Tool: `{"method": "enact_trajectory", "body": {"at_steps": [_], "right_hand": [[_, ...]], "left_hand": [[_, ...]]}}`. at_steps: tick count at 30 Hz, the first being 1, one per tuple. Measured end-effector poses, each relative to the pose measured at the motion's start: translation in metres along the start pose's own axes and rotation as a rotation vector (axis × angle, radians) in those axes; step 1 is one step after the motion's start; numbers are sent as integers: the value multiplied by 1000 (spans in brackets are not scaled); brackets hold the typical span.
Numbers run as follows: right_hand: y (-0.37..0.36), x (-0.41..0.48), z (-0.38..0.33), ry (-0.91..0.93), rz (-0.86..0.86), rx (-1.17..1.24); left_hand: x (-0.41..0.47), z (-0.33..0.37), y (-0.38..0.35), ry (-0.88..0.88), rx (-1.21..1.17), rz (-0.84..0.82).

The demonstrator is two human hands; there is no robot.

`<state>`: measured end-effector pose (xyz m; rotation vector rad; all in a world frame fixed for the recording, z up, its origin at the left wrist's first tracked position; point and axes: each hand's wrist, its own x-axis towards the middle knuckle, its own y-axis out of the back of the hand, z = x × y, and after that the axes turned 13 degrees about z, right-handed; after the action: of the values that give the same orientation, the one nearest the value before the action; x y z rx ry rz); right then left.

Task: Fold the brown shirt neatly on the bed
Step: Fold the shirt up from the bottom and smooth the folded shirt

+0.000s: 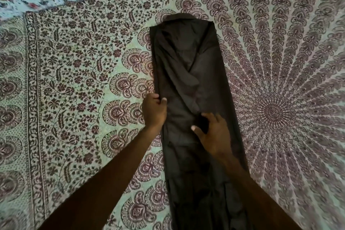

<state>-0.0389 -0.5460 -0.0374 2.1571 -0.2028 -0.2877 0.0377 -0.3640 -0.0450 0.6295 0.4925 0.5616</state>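
In the head view, the brown shirt [186, 58] is seen lying on the patterned bedspread [84, 61] as a long narrow strip, its sides turned in and its collar end farthest away. It is judged light, soft and limp, likely to wrinkle and sag unless it is lifted by its edges at two points. Its left edge, about halfway along, is gripped by the left hand [155, 110] with curled fingers. A fold nearer the middle appears to be pinched by the right hand [212, 132], which rests on the cloth. The hands are held near each other, not touching.
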Motion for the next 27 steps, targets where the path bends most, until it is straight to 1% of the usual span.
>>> {"method": "enact_trajectory", "body": {"at_steps": [1, 2, 4, 6, 8, 12, 14, 17, 19, 22, 24, 27], "right_hand": [[1, -5, 1, -8, 18, -29], [3, -8, -1, -63, 39, -16], [6, -7, -5, -222, 65, 46], [9, -4, -8, -308, 33, 79], [12, 0, -9, -335, 3, 100], [18, 3, -9, -313, -63, 22], [23, -2, -7, -322, -45, 31], [32, -26, 0, -360, -8, 43], [36, -52, 4, -417, -58, -1], [39, -105, 9, -440, -249, -168], [41, -141, 14, -419, -347, -248], [46, -179, 22, -406, -379, -250]], "left_hand": [[-8, -4, 3, -4, 27, -1], [-15, -8, 6, -2, 55, -14], [-27, -11, 10, 43, 84, -48], [-36, -14, 15, 64, 103, -51], [-43, -17, 20, 52, 141, -59], [-52, -26, 27, 41, 249, -110], [-55, -31, 30, 53, 292, -136], [-69, -41, 38, 70, 291, -189], [-84, -50, 44, 78, 298, -195], [-117, -60, 58, 77, 280, -160], [-141, -68, 67, 78, 272, -145], [-171, -80, 75, 66, 316, -224]]}}
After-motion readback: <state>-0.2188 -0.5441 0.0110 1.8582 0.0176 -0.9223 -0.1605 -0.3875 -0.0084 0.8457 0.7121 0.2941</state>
